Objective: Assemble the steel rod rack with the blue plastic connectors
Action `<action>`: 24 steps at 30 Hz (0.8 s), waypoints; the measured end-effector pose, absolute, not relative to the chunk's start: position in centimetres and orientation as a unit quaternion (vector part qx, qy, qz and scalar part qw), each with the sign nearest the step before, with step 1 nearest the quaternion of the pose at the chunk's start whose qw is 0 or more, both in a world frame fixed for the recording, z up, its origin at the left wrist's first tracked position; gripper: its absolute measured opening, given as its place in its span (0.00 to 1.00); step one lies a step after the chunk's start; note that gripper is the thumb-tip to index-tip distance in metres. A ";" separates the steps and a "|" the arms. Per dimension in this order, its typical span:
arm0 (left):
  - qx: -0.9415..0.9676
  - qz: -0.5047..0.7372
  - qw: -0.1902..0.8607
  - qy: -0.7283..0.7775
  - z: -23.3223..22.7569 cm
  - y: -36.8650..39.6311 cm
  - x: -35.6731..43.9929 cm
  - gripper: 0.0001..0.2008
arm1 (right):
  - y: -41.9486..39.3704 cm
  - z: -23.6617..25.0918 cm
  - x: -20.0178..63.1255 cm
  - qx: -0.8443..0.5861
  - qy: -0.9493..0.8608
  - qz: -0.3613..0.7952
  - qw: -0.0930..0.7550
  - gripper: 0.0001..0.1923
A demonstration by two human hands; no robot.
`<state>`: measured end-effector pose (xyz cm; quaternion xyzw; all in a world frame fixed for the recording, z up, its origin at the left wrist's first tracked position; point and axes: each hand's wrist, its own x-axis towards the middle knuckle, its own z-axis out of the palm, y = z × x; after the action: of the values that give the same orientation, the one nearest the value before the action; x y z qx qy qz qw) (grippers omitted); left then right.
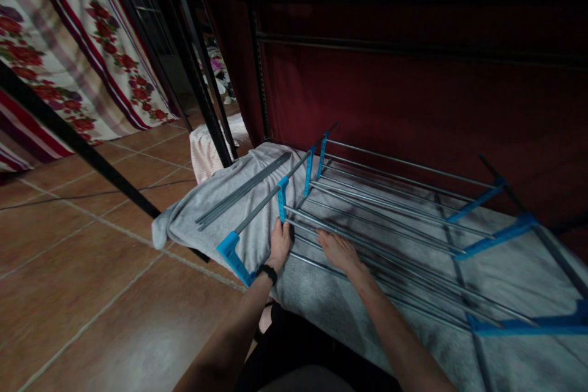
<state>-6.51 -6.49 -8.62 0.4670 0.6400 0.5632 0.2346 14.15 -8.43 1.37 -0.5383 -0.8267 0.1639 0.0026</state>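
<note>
Head view, frame centre: left hand (280, 245) wraps fingers round a blue bracket (282, 198); right hand (337, 249) lies spread on thin rods (367, 239), likely light, stiff, slippery; grip brackets.

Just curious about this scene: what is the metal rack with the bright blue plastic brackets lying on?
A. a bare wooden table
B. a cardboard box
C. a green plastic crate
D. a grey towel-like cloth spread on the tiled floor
D: the metal rack with bright blue plastic brackets lies flat on a grey towel-like cloth, which is spread over the reddish tiled floor.
</note>
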 end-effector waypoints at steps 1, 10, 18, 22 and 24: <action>0.467 0.560 0.229 0.645 -8.7 -6.4 -6.6 0.11 | -8.4 1.4 14.1 -0.537 -0.827 0.164 0.005 0.22; 0.485 0.520 0.216 0.669 -7.6 -6.2 -6.8 0.06 | -10.5 1.0 14.0 -0.556 -0.824 0.072 0.084 0.24; 0.509 0.466 0.178 0.701 -7.6 -5.3 -7.0 0.04 | -11.9 -0.7 18.0 -0.621 -0.778 0.036 0.093 0.18; 0.511 0.462 0.167 0.706 -7.8 -5.4 -7.1 0.03 | -11.2 -0.6 18.5 -0.595 -0.797 0.039 0.094 0.16; 0.508 0.459 0.169 0.709 -7.7 -5.4 -7.1 0.04 | -11.1 -0.5 18.4 -0.593 -0.798 0.042 0.096 0.16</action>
<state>-7.06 -5.44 -7.69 0.5084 0.7089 0.4585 0.1694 18.41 -11.12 -0.50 -0.5930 -0.7984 0.0416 0.0961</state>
